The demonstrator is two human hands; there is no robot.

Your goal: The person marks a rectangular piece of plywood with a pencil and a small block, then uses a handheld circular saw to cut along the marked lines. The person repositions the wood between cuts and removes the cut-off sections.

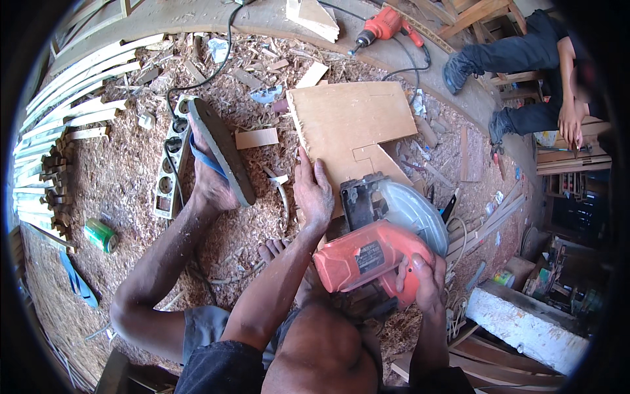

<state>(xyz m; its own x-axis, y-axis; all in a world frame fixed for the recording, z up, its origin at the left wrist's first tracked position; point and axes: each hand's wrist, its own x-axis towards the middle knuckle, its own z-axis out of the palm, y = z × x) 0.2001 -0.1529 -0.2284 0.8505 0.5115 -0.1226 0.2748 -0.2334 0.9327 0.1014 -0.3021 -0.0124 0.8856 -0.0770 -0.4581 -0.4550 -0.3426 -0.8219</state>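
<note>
A cut light-brown plywood board (351,115) lies before me, with a notched right edge and drawn lines. My left hand (312,190) holds its near-left edge, fingers pointing forward. A red circular saw (357,256) with a clear-grey guard (420,217) and dark base plate rests over the board's near part. My right hand (426,282) grips the saw's rear handle. The blade is hidden. My bent left leg lies left of the board, foot in a grey-blue flip-flop (226,154) beside a power strip (164,197).
Shavings and offcuts cover the floor. Slats (79,111), a green can (100,235) and a loose sandal (79,279) lie left. A red drill (377,29) sits at the back. A co-worker (538,59) sits at upper right. A white block (525,328) stands lower right.
</note>
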